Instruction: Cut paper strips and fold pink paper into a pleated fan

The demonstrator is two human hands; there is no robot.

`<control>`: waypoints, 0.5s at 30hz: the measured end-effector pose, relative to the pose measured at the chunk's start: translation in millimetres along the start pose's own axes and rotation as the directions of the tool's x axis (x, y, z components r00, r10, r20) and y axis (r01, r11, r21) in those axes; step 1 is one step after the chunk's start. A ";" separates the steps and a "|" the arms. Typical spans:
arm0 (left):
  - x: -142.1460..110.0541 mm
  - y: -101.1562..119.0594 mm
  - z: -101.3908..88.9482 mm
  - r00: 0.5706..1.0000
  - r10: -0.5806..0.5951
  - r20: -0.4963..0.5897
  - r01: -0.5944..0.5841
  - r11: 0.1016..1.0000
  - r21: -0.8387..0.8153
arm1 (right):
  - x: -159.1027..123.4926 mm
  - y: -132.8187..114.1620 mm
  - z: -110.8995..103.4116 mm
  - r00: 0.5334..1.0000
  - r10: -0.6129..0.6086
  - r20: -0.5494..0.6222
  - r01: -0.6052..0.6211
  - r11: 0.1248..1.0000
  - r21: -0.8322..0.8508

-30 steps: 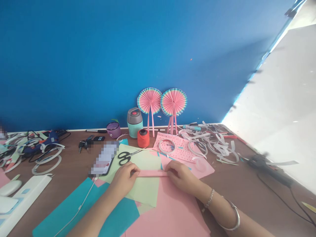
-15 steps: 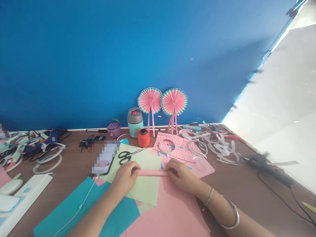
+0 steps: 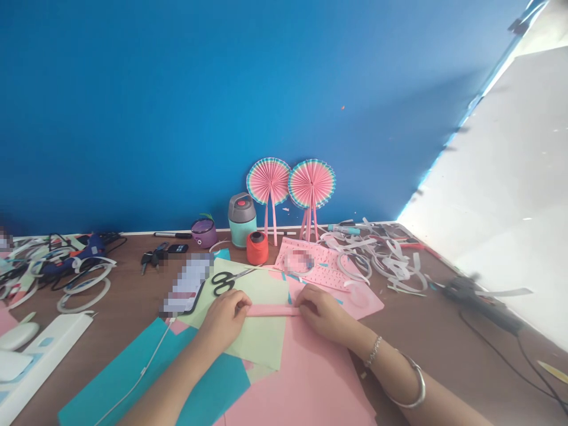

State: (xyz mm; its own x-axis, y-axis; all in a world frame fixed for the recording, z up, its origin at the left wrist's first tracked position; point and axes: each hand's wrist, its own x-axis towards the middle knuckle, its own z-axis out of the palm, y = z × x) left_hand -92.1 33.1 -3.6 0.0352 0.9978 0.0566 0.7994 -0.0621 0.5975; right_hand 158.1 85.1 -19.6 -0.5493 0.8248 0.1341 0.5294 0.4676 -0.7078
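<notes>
Wall [image 3: 177, 118]: plain blue, straight ahead beyond the hands [image 3: 326, 313], filling most of the upper view. Brighter around the middle, deeper blue off to the left. Tiny orange speck [image 3: 343, 107] high above the right hand. Broad soft shadow [image 3: 435, 106] slants across the wall, up and right of the hands.

Desk [image 3: 412, 337]: brown, under the hands and spreading to both sides; far edge meets the wall along a narrow pale strip [image 3: 137, 233].

Far right of the hands: large whitish surface [image 3: 510, 177], its border with the wall running diagonally; material unclear. Strongest light at its top, upper right.
</notes>
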 end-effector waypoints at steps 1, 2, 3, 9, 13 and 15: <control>0.0 0.0 -0.1 1.000 -0.004 0.004 0.004 1.000 0.005 | 0.0 0.6 0.2 1.000 0.001 0.002 -0.001 1.000 0.000; 0.0 0.1 -0.2 1.000 -0.005 0.006 0.005 1.000 0.011 | -0.1 1.4 0.4 1.000 0.001 0.005 -0.001 1.000 -0.002; 0.0 0.1 -0.1 1.000 -0.003 0.007 0.003 1.000 0.017 | -0.3 2.2 0.6 1.000 0.002 0.007 -0.002 1.000 -0.006; -0.5 1.9 1.2 0.997 0.083 0.003 -0.083 0.993 0.089 | -3.1 -0.2 0.7 0.998 -0.056 -0.002 0.056 0.995 -0.086; -1.9 4.0 4.7 0.968 0.251 0.016 -0.250 0.951 0.181 | -4.6 -7.4 2.3 0.964 -0.257 0.068 0.266 0.920 -0.287; -2.7 4.6 7.1 0.944 0.325 0.045 -0.327 0.919 0.219 | -4.5 -9.6 4.9 0.933 -0.334 0.132 0.359 0.854 -0.377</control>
State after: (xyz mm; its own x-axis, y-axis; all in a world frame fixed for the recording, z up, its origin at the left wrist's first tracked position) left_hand -84.2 30.3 -6.7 0.3206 0.9233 0.2116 0.8546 -0.3783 0.3557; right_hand 152.3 75.4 -16.8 -0.7747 0.5716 0.2703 0.4987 0.8152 -0.2946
